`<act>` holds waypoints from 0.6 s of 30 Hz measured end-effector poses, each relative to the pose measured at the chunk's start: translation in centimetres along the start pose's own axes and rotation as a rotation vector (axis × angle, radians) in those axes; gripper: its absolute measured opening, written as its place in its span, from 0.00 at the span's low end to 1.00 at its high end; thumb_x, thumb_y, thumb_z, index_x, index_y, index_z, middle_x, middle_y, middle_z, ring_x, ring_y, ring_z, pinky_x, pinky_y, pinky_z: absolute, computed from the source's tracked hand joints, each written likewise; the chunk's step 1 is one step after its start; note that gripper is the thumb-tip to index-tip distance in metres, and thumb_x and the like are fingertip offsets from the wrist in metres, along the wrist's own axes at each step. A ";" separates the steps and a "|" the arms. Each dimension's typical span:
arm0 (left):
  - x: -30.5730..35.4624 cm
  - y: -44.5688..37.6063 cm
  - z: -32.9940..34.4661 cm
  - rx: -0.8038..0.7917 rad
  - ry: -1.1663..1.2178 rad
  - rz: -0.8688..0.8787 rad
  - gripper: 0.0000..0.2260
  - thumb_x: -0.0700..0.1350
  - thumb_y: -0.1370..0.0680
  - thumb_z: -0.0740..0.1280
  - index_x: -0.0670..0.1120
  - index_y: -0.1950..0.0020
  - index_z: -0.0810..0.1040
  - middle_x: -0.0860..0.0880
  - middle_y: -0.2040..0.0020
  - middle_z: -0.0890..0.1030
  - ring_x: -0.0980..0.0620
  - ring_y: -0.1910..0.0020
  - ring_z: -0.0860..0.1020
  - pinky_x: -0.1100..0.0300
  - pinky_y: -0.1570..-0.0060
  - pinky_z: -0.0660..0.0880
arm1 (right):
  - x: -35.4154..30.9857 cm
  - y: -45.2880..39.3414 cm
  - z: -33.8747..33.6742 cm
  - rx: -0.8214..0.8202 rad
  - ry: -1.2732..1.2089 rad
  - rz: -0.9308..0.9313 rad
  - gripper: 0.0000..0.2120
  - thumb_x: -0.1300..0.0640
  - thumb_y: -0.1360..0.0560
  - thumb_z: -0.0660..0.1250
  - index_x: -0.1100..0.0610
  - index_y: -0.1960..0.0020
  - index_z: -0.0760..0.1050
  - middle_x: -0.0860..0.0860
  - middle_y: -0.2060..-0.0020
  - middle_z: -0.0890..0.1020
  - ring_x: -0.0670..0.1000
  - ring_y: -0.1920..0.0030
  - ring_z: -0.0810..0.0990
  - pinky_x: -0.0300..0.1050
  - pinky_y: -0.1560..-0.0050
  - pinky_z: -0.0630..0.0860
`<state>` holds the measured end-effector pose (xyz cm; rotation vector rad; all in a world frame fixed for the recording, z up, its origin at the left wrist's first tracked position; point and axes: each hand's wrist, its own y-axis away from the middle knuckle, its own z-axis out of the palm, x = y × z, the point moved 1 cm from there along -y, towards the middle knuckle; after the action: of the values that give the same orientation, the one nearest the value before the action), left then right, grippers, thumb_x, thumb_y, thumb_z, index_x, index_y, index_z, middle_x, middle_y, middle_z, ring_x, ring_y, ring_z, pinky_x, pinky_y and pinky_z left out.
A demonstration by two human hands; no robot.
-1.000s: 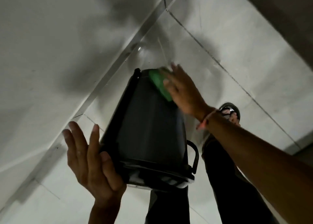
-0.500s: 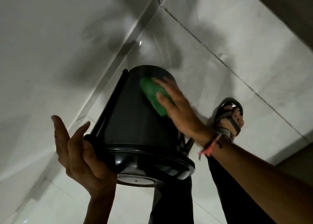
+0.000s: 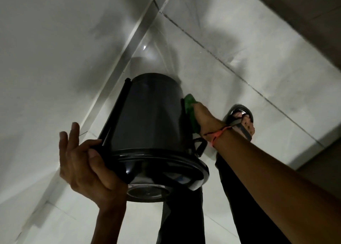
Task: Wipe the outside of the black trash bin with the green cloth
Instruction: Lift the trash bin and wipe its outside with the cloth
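Black plastic fills the middle of the view: the black trash bin (image 3: 151, 114) is held up off the tiled floor (image 3: 230, 63), tipped so that its lidded top faces the camera and its base points away toward the floor. A glossy black lid rim (image 3: 166, 162) rings the near end, with a round clear disc at its centre. No brand, label or writing can be read anywhere on the bin.

At the bin's near left edge, the left hand (image 3: 86, 168) supports it, thumb pressed across the rim and palm under the lid, while the other fingers (image 3: 74, 133) stand straight and loose, not wrapped around anything.

On the bin's right side wall, the right hand (image 3: 204, 120) presses the green cloth (image 3: 191, 111) flat against the plastic; the cloth sits pinched between hand and bin, above a small black loop handle (image 3: 200, 146). Whether those fingers curl around the cloth cannot be told, as they are hidden behind it. An orange thread band (image 3: 218, 134) circles the right wrist.

Beyond the bin's right side, a foot in a strapped sandal (image 3: 241, 120) stands on the floor, and dark trouser legs (image 3: 184, 216) show below the bin.
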<state>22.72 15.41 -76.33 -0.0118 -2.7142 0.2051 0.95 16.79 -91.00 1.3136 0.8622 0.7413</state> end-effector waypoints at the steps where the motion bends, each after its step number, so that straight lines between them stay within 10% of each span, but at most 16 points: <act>1: 0.3 0.1 0.1 0.028 0.027 -0.025 0.16 0.37 0.16 0.55 0.33 0.48 0.82 0.37 0.26 0.79 0.42 0.17 0.69 0.48 0.20 0.65 | -0.2 1.1 0.1 -0.016 0.010 -0.127 0.14 0.55 0.14 0.57 0.61 0.41 0.79 0.56 0.57 0.79 0.52 0.61 0.75 0.41 0.61 0.73; 3: 1.2 0.9 0.0 0.031 0.013 -0.030 0.16 0.38 0.16 0.55 0.33 0.48 0.81 0.38 0.26 0.79 0.43 0.17 0.69 0.50 0.21 0.65 | -0.2 3.4 0.2 -0.094 0.135 -0.364 0.20 0.57 0.16 0.62 0.52 0.24 0.71 0.57 0.34 0.79 0.55 0.38 0.79 0.34 0.41 0.71; 6: 0.4 2.0 -0.3 0.021 0.018 0.029 0.17 0.39 0.16 0.54 0.33 0.49 0.81 0.35 0.28 0.80 0.41 0.18 0.70 0.46 0.21 0.65 | 1.7 5.8 0.5 -0.172 0.482 -0.594 0.29 0.37 0.20 0.61 0.34 0.21 0.57 0.47 0.15 0.56 0.49 0.16 0.47 0.42 0.26 0.46; 13: -3.1 3.0 -1.1 -0.004 0.016 0.017 0.19 0.44 0.14 0.52 0.34 0.50 0.79 0.34 0.29 0.81 0.41 0.18 0.71 0.44 0.15 0.55 | -0.7 -2.0 1.6 0.007 0.256 -0.343 0.24 0.44 0.14 0.57 0.50 0.21 0.66 0.55 0.25 0.75 0.59 0.25 0.73 0.51 0.19 0.64; 18: -5.3 3.7 -0.9 0.023 0.045 0.002 0.16 0.42 0.15 0.53 0.36 0.50 0.78 0.34 0.36 0.84 0.44 0.20 0.74 0.47 0.15 0.54 | -5.5 -5.0 5.4 0.061 0.399 -0.478 0.16 0.39 0.18 0.60 0.48 0.54 0.79 0.50 0.58 0.83 0.54 0.53 0.82 0.54 0.33 0.78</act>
<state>27.85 18.98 -78.18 -0.0126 -2.6672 0.2333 2.80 8.77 -95.07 0.9637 1.4676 0.6024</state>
